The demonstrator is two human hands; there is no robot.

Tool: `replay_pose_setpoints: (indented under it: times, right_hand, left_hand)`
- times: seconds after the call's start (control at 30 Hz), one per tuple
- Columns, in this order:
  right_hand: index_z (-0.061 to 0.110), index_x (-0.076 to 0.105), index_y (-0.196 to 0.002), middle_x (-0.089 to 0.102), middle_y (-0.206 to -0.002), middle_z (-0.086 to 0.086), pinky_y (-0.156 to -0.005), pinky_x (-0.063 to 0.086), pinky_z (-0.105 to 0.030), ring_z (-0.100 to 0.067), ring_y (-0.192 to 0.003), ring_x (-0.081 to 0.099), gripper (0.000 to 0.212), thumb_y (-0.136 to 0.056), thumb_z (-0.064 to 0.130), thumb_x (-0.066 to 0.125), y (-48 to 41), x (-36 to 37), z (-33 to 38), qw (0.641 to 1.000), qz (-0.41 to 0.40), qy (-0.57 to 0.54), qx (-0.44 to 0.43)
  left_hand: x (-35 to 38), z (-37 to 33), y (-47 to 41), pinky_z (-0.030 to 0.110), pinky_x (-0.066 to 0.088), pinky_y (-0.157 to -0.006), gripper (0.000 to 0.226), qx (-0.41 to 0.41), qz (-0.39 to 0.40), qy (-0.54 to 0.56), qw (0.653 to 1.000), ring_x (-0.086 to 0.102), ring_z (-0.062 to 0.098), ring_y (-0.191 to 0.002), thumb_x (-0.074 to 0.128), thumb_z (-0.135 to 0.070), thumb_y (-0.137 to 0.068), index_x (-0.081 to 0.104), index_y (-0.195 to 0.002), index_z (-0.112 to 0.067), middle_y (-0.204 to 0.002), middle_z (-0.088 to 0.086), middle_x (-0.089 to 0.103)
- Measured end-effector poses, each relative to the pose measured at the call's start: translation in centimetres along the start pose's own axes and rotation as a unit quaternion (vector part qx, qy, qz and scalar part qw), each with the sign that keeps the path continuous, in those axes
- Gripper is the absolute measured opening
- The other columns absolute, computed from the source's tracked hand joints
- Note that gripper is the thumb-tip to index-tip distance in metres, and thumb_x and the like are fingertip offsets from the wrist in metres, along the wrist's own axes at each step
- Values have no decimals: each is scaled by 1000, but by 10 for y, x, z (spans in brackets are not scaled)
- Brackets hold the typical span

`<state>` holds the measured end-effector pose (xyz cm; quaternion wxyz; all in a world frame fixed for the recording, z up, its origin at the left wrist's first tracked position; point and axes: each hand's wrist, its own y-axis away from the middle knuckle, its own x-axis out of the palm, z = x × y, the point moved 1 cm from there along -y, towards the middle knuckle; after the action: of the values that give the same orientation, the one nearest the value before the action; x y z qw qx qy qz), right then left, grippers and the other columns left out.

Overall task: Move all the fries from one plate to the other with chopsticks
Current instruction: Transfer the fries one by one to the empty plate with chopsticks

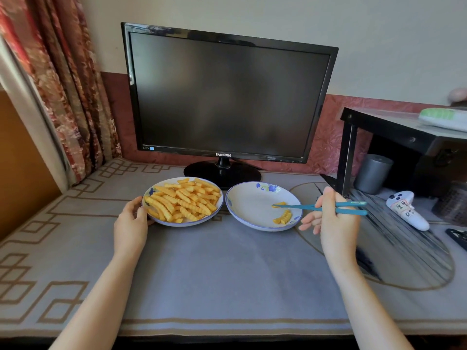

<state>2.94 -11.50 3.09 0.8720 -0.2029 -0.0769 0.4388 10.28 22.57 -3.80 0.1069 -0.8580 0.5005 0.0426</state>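
Left hand point(131, 218): fingers curled round the near-left rim of the white, blue-flowered ceramic left plate point(187, 224), near the grey-clothed table's point(227, 269) far edge.
Fries: yellow crinkle-cut fries point(184, 200) heaped on it; a few fries point(284, 217) lie on the matching right plate point(250, 205) just beside.
Right hand point(333, 223): fingers grip teal plastic chopsticks point(316, 207), tips at one fry point(279, 204) over the right plate.

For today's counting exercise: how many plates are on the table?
2. The full plate sits left, held by the left hand; the nearly empty plate sits right, beside it.
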Motion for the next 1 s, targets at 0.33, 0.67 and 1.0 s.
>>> replay_pose_setpoints:
  times: [0.33, 0.67, 1.0]
  right_hand:
    - [12, 47, -72, 59, -50, -21, -37, 33, -21, -24, -40, 60, 36, -104, 25, 38, -4, 10, -4, 1000, 2, -13, -17]
    - [12, 48, -73, 58, -46, -14, -39, 33, -19, -27, -37, 53, 38, -104, 29, 36, -8, 3, -5, 999, -4, -21, -30]
    - [9, 50, -75, 50, -49, -25, -38, 32, -21, -24, -34, 41, 39, -104, 29, 35, -25, -2, -3, 999, 6, -6, -47]
  left_hand:
    - [0, -3, 2, 34, 48, -89, 39, 1, -4, 3, 1000, 66, 21, -89, 40, -12, -98, 53, -134, -10, -121, 10, 63]
    - [0, -1, 2, 30, 46, -86, 39, -1, -1, 7, 1000, 67, 23, -94, 40, -13, -98, 51, -135, -11, -124, 10, 63]
    - [0, -1, 1, 33, 47, -88, 38, 1, -4, 1, 1000, 67, 23, -92, 40, -13, -98, 53, -134, -11, -121, 8, 63]
